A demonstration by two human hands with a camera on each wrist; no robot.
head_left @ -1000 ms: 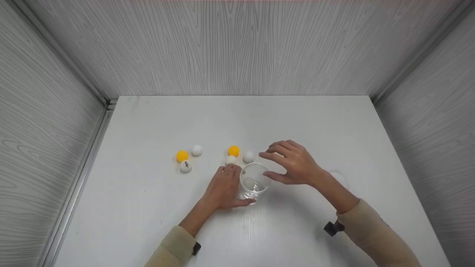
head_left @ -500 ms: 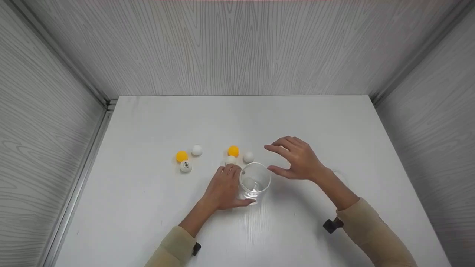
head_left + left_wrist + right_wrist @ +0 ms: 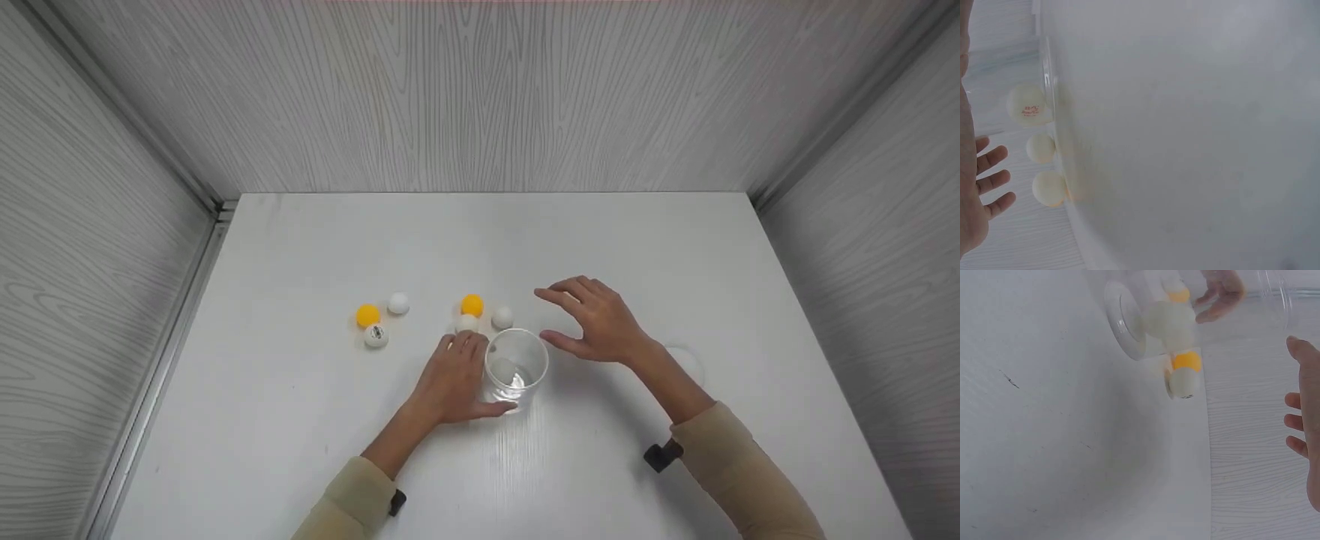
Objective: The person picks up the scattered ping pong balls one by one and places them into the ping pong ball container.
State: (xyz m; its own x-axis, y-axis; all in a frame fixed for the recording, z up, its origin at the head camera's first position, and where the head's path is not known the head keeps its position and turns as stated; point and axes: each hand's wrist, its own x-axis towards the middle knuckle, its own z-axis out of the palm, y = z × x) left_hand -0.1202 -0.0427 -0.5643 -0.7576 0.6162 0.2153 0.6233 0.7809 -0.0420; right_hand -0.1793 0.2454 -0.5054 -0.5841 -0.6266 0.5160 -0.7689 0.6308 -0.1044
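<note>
A clear cylindrical cup (image 3: 517,364) stands upright on the white table, and no ball shows inside it. My left hand (image 3: 454,379) holds it from the left, thumb along the near side and fingers along the far left. To the right of the rim, my right hand (image 3: 596,322) hovers with thumb and fingers spread apart, holding nothing; the right wrist view shows its thumb near the rim. Behind the cup lie an orange ping-pong ball (image 3: 472,305) and two white ones, one a white ball (image 3: 502,318) beside the rim, the other a white ball (image 3: 466,324) by my left fingertips.
Farther left sit an orange ball (image 3: 367,315), a plain white ball (image 3: 398,304) and a white ball with dark print (image 3: 376,335). A faint clear round piece (image 3: 688,364) lies partly behind my right forearm. Wood-grain panels (image 3: 480,97) enclose the table's back and sides.
My right hand has moved from over the cup's rim up and slightly to the right, away from it. My left hand, the cup and the balls stay in place.
</note>
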